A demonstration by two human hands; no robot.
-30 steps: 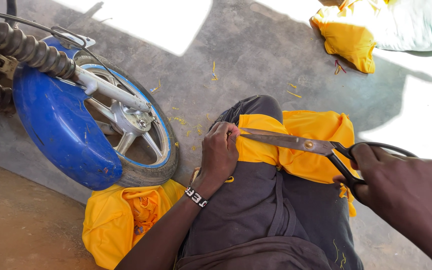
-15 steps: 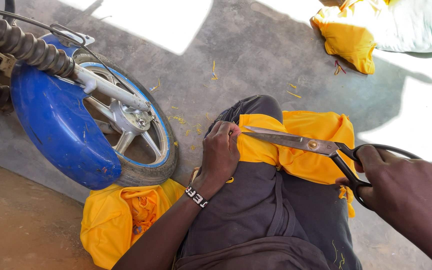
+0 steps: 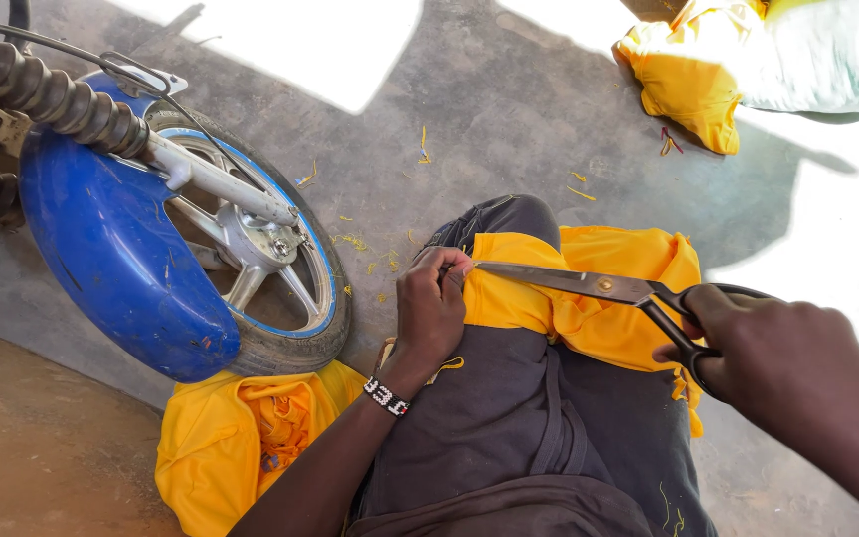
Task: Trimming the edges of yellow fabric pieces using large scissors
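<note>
A yellow cloth (image 3: 589, 298) lies draped over my knee, which is clad in dark grey trousers (image 3: 509, 418). My left hand (image 3: 431, 306), with a beaded band at the wrist, pinches the cloth's left edge. My right hand (image 3: 797, 363) has its fingers through the black handles of large metal scissors (image 3: 589, 285). The blades look nearly closed and point left, tip almost touching my left fingers at the cloth's edge.
A motorcycle front wheel (image 3: 270, 259) with a blue mudguard (image 3: 111, 249) stands close on the left. More yellow cloth (image 3: 241, 438) lies heaped under it by my leg. Another yellow bundle (image 3: 688, 80) sits at the far right on the concrete floor, with thread scraps scattered about.
The scissors have slid slightly left along the cloth toward my left fingers. My left hand holds the same spot.
</note>
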